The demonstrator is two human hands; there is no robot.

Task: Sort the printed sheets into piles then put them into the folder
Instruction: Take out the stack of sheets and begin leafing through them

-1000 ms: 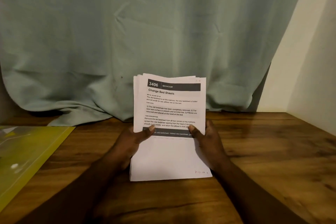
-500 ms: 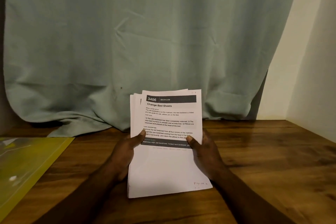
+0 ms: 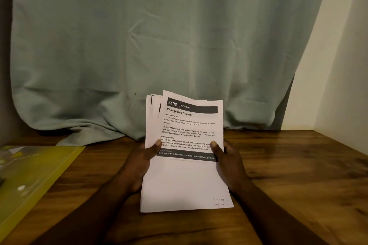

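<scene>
On a wooden table (image 3: 298, 175) before a green curtain (image 3: 159, 45), two thumbs pinch the top page and the other fingers hide behind it. The left hand (image 3: 139, 165) and right hand (image 3: 229, 167) grip one stack of printed sheets (image 3: 185, 183) at table centre, its sheet count uncountable. One yellow folder (image 3: 39, 175) lies left, cut off.

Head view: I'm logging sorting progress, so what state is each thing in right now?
Sheets: one unsorted stack, tilted up, top edges fanned unevenly.
Left hand: grips the stack's left edge, thumb on the front page.
Right hand: grips the right edge, thumb on the front page.
Folder: lies flat on the table, apart from the sheets.
Cloth: hangs behind, hem bunched on the table.
</scene>
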